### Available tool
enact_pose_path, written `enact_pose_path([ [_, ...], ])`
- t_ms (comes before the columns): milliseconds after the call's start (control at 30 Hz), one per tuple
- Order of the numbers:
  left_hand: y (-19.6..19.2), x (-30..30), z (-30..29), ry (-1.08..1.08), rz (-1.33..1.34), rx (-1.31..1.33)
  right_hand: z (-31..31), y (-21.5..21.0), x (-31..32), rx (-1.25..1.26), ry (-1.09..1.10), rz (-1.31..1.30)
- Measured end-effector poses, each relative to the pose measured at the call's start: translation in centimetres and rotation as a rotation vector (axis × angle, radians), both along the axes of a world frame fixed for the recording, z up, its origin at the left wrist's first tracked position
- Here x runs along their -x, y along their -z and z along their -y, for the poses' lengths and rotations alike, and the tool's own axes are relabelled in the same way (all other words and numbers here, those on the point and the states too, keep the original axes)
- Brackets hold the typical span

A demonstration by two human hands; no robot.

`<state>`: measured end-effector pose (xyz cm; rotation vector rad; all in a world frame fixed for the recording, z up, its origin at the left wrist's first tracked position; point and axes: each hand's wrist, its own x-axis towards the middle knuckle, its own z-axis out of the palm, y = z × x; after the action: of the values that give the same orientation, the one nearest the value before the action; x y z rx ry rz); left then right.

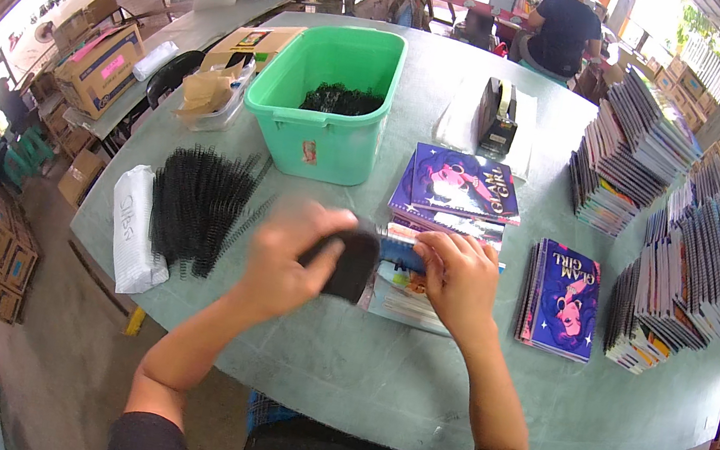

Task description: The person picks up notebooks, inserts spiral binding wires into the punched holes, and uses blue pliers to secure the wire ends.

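Observation:
My left hand [294,257], smeared by motion, is closed round a black, flat, rounded object [349,263] whose kind I cannot make out. Close beside it, my right hand [457,278] has thumb and fingers bent together at the upper edge of a notebook [409,299] with a light, colourful cover. Just beyond lie purple-covered notebooks [465,183], stacked unevenly. On the left, many black binding wires [202,209] are spread in a pile, next to a white plastic package [136,232].
A green bin [313,137] holds more black wires [342,101]. Behind the notebooks stands a black tape dispenser [497,120]. To the right are a small purple notebook stack [562,299] and tall spiral notebook stacks [686,277]. A person [566,27] sits beyond the table.

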<state>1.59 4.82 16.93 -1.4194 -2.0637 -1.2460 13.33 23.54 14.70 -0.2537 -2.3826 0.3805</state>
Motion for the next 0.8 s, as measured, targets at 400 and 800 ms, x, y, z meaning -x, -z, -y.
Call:
enact_pose_path([
  [400, 5.6, -0.8, 0.7, -0.209, -0.261, 0.081, 3.5, 0.7, 4.1, -0.070, -0.160, 0.004],
  [800, 0.8, 3.4, 0.8, -0.036, -0.084, 0.325, 2.9, 0.2, 4.3, -0.005, -0.217, -0.065],
])
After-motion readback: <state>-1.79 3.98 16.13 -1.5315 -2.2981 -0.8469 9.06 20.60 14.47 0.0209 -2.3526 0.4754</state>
